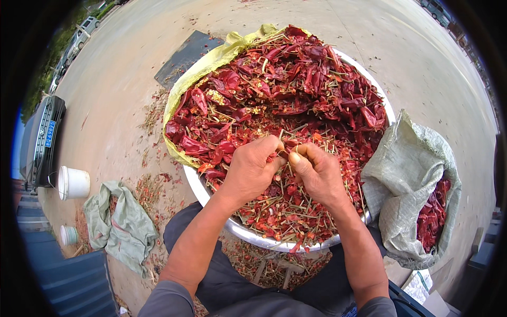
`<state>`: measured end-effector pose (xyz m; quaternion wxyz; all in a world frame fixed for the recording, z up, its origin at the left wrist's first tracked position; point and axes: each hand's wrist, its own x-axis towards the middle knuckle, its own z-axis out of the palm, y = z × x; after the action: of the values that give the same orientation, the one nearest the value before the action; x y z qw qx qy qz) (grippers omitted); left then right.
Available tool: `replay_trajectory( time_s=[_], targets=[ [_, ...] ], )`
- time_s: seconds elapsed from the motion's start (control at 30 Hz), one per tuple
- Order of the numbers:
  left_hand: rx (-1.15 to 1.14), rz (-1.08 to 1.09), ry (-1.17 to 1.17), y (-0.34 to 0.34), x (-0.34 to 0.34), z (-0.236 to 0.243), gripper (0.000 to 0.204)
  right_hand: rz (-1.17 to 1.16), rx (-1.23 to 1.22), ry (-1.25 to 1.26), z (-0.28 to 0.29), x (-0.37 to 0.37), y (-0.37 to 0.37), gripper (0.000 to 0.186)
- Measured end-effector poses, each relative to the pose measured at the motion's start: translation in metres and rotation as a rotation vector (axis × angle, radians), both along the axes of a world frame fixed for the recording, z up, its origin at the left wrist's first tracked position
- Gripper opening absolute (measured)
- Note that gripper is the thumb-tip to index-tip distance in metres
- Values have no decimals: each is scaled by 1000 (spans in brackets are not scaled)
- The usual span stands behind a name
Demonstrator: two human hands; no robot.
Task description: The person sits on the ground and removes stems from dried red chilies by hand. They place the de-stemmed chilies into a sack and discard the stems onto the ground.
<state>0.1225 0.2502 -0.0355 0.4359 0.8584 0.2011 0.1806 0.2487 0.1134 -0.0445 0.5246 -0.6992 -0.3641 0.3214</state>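
Over the middle of a big round metal basin (248, 238), my two hands meet fingertip to fingertip. A small dried red chili pepper (283, 154) with a thin pale stem is pinched between them, mostly hidden by the fingers. My left hand (252, 166) closes on one side of it, thumb against forefinger. On the other side my right hand (320, 173) pinches with its thumb on top. Broken chili pieces, seeds and stems (296, 206) fill the basin's near part. Larger whole dried chilies (327, 79) are heaped at the far side, on a yellow woven sack (196, 66).
A pale woven sack (398, 164) holding red chilies (430, 219) leans at the basin's right. On the left lie a crumpled green sack (120, 224) and a white bucket (77, 183). A parked car (43, 140) stands beyond. Behind the basin is a dark flat sheet (186, 57).
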Motion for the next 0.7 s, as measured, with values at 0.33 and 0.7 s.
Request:
replay_trajectory(
  time_s=[0.33, 0.7],
  targets=[
    [-641, -29, -92, -6, 14, 16, 35, -256, -28, -41, 0, 25, -51, 19],
    [-878, -369, -297, -148, 123, 62, 30, -258, 189, -176, -16, 32, -90, 19]
  ],
)
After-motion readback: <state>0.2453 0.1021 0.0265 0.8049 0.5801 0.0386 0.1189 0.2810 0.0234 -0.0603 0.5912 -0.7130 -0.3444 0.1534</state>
